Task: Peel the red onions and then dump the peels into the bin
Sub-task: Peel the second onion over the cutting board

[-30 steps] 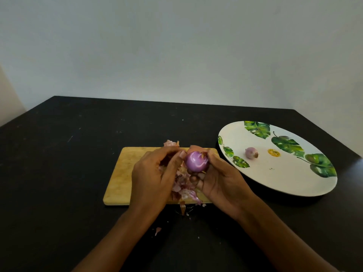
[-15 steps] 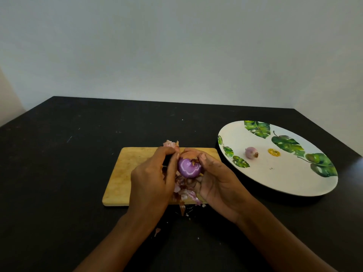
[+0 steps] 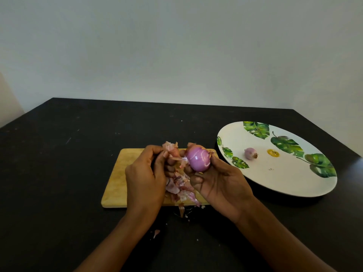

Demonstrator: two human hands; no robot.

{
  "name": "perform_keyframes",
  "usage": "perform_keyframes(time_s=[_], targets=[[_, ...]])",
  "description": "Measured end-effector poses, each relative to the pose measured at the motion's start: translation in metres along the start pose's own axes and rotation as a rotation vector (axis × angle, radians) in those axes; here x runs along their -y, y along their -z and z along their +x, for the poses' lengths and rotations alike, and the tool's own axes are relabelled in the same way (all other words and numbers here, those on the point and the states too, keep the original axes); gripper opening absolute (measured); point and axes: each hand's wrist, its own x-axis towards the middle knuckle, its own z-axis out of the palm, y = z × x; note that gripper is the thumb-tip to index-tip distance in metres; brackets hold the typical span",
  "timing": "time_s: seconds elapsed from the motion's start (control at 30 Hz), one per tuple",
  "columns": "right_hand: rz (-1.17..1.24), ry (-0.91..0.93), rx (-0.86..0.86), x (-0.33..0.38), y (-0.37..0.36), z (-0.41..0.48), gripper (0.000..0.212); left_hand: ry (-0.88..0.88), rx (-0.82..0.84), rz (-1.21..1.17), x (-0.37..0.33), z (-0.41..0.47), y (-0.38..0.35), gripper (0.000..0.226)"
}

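Note:
My right hand (image 3: 220, 183) grips a shiny purple red onion (image 3: 198, 160) above the wooden cutting board (image 3: 121, 173). A strip of skin (image 3: 177, 158) still hangs from the onion's left side, and my left hand (image 3: 145, 173) pinches it. A heap of loose onion peels (image 3: 180, 189) lies on the board under and between my hands. One small peeled onion (image 3: 250, 153) sits on the white leaf-patterned plate (image 3: 284, 179) to the right. No bin is in view.
The board and plate rest on a black table (image 3: 59, 163) set against a pale wall. A few peel scraps (image 3: 156, 233) lie on the table in front of the board. A yellow mark (image 3: 273, 153) shows on the plate.
My left hand has drawn away to the left, pulling a strip of skin off the onion. The right hand has turned the onion, so more bare purple surface shows.

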Motion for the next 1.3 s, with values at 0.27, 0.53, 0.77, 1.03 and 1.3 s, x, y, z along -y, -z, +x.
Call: perform_keyframes(time_s=[0.27, 0.53, 0.77, 1.03, 1.3], targets=[[0.168, 0.069, 0.035, 0.011, 0.006, 0.003, 0.032, 0.197, -0.094, -0.157, -0.001, 0.005, 0.003, 0.027], [0.009, 0.079, -0.068, 0.005, 0.004, 0.004, 0.027, 0.064, 0.07, -0.001, -0.005, 0.001, 0.001, 0.022], [-0.127, 0.088, -0.04, 0.0, 0.006, 0.006, 0.038, -0.064, 0.127, -0.161, -0.011, -0.003, 0.0, 0.03], [-0.135, 0.088, -0.036, -0.002, 0.006, 0.003, 0.05, -0.218, 0.081, -0.089, -0.006, -0.006, 0.001, 0.026], [-0.142, 0.019, 0.018, -0.003, -0.002, -0.003, 0.046, -0.351, 0.006, 0.067, -0.003, -0.009, 0.002, 0.021]])
